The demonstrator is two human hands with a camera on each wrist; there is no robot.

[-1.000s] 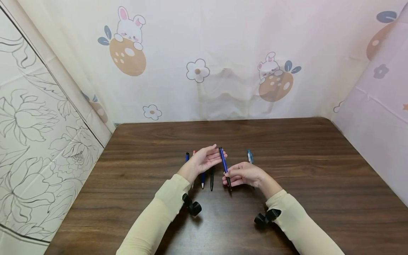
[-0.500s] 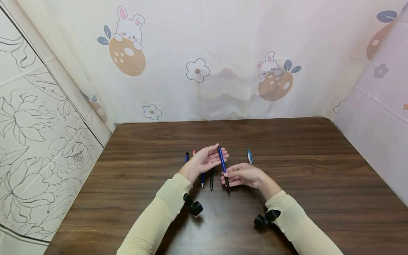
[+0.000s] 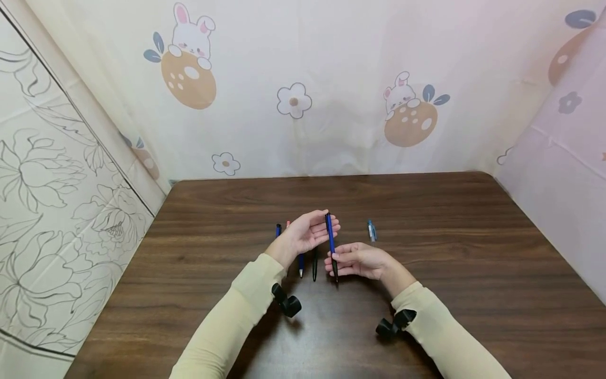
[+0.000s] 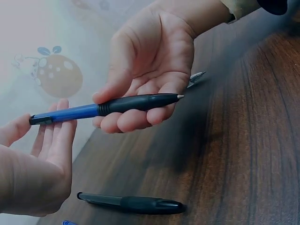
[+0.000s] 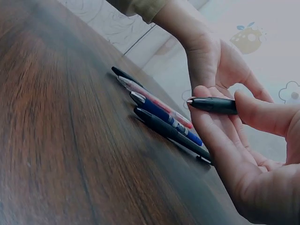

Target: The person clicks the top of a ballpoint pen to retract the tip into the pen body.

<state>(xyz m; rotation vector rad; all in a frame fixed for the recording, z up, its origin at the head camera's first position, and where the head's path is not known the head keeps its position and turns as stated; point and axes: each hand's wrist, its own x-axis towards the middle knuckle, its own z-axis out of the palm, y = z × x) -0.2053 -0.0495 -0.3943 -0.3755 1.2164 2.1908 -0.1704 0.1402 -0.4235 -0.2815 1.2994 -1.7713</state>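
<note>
In the head view my right hand (image 3: 364, 259) pinches a blue ballpoint pen (image 3: 331, 234) by its black grip, between thumb and fingers. The left wrist view shows the pen's metal point (image 4: 180, 96) bare at one end. My left hand (image 3: 310, 231) lies at the pen's other end, its thumb tip touching that end and its straight fingers against the barrel. Below the left hand, a black pen (image 3: 314, 266) and a dark blue pen (image 3: 301, 267) lie on the table. A pen with red on it (image 5: 159, 101) lies beside them, partly hidden from the head camera.
Farther left lies another blue and black pen (image 3: 278, 230), partly behind the left hand. A light blue pen (image 3: 372, 231) lies right of the hands, partly hidden by the right hand. The wooden table (image 3: 450, 237) meets a printed curtain (image 3: 331, 131) at the back.
The held pen has turned to stand more upright in the head view, and its lower end has shifted left with the right hand. The left thumb has come onto the pen's top end.
</note>
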